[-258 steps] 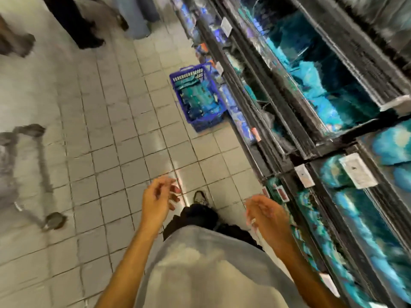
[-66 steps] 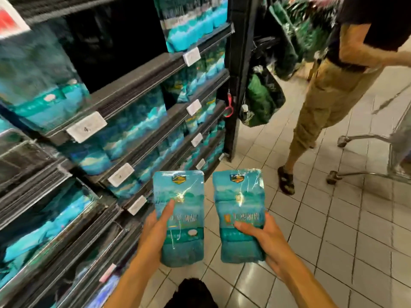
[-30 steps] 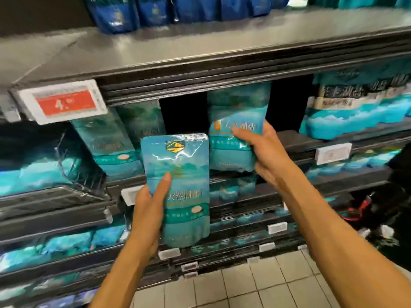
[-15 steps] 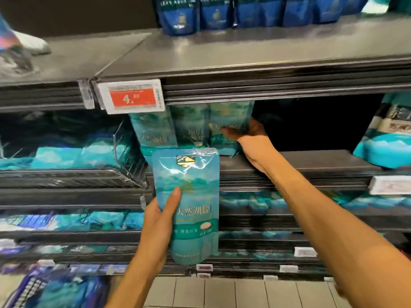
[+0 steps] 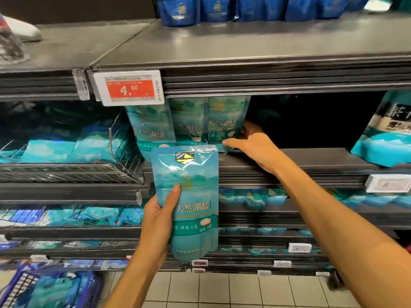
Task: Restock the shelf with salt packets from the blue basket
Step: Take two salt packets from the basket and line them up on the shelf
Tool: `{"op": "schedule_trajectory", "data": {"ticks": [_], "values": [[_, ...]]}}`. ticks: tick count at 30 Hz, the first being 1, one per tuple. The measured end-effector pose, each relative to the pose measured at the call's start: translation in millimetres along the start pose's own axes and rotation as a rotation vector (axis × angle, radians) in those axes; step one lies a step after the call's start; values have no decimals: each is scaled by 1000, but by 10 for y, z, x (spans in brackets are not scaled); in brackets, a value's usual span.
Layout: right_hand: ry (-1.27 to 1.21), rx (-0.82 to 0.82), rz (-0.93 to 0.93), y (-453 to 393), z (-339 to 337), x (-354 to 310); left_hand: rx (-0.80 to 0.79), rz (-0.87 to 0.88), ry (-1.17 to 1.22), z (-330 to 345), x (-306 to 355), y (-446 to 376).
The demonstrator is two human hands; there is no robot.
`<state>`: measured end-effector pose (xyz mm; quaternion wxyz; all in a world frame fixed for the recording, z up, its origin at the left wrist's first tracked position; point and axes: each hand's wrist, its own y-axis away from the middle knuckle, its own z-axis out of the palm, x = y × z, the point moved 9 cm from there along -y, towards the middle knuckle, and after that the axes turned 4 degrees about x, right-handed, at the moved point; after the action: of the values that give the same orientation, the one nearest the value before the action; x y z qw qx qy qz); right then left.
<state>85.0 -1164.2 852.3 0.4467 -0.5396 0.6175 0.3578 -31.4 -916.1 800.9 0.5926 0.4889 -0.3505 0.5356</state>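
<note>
My left hand (image 5: pixel 158 221) grips a teal salt packet (image 5: pixel 195 174) upright in front of the shelves, thumb on its face. My right hand (image 5: pixel 253 145) reaches onto the dark shelf (image 5: pixel 311 156) and holds the lower right edge of a second salt packet (image 5: pixel 224 121), thumb in front and fingers behind it. That packet stands upright beside two more like it (image 5: pixel 169 127), under a red 4.90 price tag (image 5: pixel 130 87). The blue basket (image 5: pixel 44 290) with more teal packets sits on the floor at the bottom left.
To the right of my right hand the shelf is dark and bare up to other teal bags (image 5: pixel 387 138) at the far right. A wire divider (image 5: pixel 124 152) bounds the left bay. Dark blue bags (image 5: pixel 222 7) line the shelf above. Lower shelves carry more packets.
My right hand has set its packet upright on the shelf next to the two standing ones. My left hand and its packet have stayed at about the same height. The view has shifted a little.
</note>
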Motion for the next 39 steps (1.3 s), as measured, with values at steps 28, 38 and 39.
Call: {"op": "schedule_trajectory", "data": {"ticks": [28, 38, 39], "values": [[230, 57, -151, 198, 67, -84, -32, -1, 18, 73, 45, -9], [166, 7, -40, 287, 61, 33, -74, -12, 12, 213, 23, -14], [121, 44, -39, 361, 5, 12, -79, -13, 11, 222, 17, -16]]}}
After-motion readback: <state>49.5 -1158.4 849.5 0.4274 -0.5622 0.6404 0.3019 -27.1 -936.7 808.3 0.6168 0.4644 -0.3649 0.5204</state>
